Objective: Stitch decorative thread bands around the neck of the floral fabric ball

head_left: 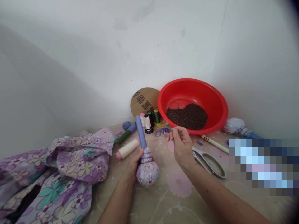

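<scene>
In the head view my left hand [139, 157] is closed round the neck of a cloth-headed mallet [148, 173]. Its round head is covered in lilac floral cloth, gathered and bound with purple cord, and its purple-wrapped handle points up and away. To the right, my right hand [182, 144] is raised with thumb and fingertips pinched together. What is in that pinch is too small to make out. Just left of those fingertips lies a loose bundle of purple cord [163, 132]. Scissors [211, 165] with grey handles lie partly behind my right wrist.
A red basin [220, 113] holding dark grains leans at the back, beside a cardboard disc [144, 101]. Several thread spools [148, 123] stand before it. Floral cloth [79, 161] is heaped at left, near a white thread cone [127, 149]. Another mallet [234, 125] lies at right, near a cream utility knife [215, 144].
</scene>
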`<state>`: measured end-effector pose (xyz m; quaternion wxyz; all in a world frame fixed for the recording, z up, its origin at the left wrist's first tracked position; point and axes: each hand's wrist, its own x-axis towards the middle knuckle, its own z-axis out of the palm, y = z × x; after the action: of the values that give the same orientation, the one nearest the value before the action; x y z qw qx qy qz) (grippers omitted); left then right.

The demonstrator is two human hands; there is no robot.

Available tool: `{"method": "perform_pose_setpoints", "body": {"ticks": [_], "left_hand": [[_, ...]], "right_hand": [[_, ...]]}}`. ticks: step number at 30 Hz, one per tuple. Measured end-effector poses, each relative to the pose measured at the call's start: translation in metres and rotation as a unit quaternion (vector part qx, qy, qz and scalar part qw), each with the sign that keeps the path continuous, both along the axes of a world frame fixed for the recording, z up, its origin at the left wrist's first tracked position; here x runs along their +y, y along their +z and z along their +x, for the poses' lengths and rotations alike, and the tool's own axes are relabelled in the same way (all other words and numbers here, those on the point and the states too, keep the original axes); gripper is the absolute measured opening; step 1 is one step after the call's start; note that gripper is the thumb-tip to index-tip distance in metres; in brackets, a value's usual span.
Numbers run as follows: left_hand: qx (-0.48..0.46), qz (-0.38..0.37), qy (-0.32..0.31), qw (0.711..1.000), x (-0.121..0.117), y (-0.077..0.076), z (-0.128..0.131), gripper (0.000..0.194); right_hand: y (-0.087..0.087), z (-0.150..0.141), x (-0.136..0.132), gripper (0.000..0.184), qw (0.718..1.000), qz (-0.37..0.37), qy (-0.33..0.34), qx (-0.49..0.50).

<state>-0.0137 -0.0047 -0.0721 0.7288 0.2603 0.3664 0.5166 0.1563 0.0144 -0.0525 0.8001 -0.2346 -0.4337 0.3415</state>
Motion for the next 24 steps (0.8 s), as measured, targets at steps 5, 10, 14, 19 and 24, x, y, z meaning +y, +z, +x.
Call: {"method": "perform_pose_setpoints", "body": {"ticks": [5,10,14,19,24], "left_hand": [[0.054,0.025,0.006,0.998,-0.002,0.002,0.002,0.015],[0.053,0.018,-0.016,0.998,0.002,-0.005,-0.003,0.014],[0.052,0.017,-0.02,0.998,0.002,-0.006,-0.003,0.017],[0.034,0.027,-0.031,0.999,-0.002,-0.002,-0.004,0.015],[0.003,0.015,-0.077,0.997,0.003,-0.008,-0.012,0.017]], "right_hand": [[0.004,0.006,-0.001,0.008,0.99,0.019,-0.123,-0.061],[-0.001,0.009,-0.005,0.008,0.958,0.035,-0.22,-0.182],[-0.005,0.014,-0.006,0.008,0.917,0.091,-0.281,-0.269],[-0.01,0.017,-0.002,0.012,0.892,0.1,-0.304,-0.32],[-0.012,0.013,-0.001,0.016,0.891,0.063,-0.237,-0.383]]}}
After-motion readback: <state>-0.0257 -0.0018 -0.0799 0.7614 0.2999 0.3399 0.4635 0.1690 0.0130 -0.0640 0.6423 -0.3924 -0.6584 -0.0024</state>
